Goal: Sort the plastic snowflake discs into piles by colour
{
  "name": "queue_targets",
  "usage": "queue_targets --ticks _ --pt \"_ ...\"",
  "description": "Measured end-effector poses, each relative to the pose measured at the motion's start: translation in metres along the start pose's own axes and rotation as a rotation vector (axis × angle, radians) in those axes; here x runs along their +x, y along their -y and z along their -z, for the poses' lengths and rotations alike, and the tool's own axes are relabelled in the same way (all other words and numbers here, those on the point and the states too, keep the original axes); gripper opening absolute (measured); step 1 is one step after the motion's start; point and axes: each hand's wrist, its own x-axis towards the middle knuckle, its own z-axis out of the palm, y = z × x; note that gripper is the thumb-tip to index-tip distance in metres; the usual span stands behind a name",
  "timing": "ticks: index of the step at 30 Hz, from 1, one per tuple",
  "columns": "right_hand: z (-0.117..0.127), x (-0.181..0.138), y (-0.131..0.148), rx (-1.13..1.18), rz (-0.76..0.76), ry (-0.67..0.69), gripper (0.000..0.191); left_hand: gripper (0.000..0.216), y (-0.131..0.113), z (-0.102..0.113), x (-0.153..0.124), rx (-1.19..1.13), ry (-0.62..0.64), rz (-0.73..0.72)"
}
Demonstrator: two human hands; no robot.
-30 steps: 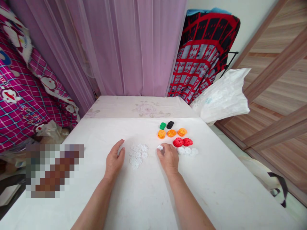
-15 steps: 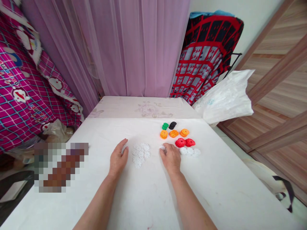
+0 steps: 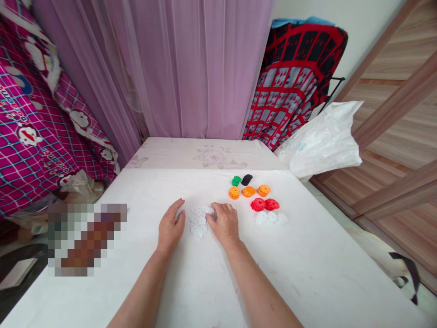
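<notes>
A loose heap of small white plastic pieces (image 3: 198, 220) lies on the white table (image 3: 307, 255) between my two hands. My left hand (image 3: 171, 226) rests flat beside the heap's left side, fingers stretched out. My right hand (image 3: 223, 222) is at the heap's right edge, its fingers curled down onto the pieces; what they hold, if anything, is hidden. To the right lie sorted clusters: white pieces (image 3: 271, 218), red pieces (image 3: 264, 204), orange pieces (image 3: 249, 191), a green piece (image 3: 236, 181) and a black piece (image 3: 246, 179).
A white plastic bag (image 3: 321, 141) sits at the table's far right corner. Purple curtains (image 3: 184, 68) hang behind. A red patterned cloth (image 3: 293, 77) hangs at the back right, pink patterned bedding (image 3: 30, 132) at the left. Wooden flooring lies to the right.
My right hand has moved left from near the sorted white cluster to the edge of the loose white heap. My left hand has stayed beside the heap.
</notes>
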Motion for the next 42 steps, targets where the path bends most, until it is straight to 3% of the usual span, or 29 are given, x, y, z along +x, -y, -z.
queue_targets --ticks 5,8,13,18,34,42 --pt "-0.004 0.001 -0.003 0.019 -0.011 -0.017 0.024 0.036 0.000 0.001 0.000 0.011 0.014 -0.023" --pt "-0.003 -0.003 -0.011 0.102 -0.037 -0.114 0.028 0.037 0.002 0.000 -0.001 0.009 0.011 -0.021" --pt "0.005 -0.013 -0.041 0.210 -0.245 -0.272 0.032 0.037 0.003 0.000 -0.001 0.004 0.011 -0.005" --pt "0.011 -0.015 -0.056 0.183 -0.382 -0.176 0.038 0.037 0.001 0.001 -0.001 0.004 0.021 -0.025" --pt "0.014 -0.012 -0.048 -0.025 -0.334 -0.056 0.033 0.038 0.005 -0.001 0.000 -0.007 0.020 -0.020" --pt "0.013 -0.010 -0.052 -0.055 -0.327 -0.077 0.033 0.036 0.003 0.000 -0.001 0.011 0.015 -0.030"
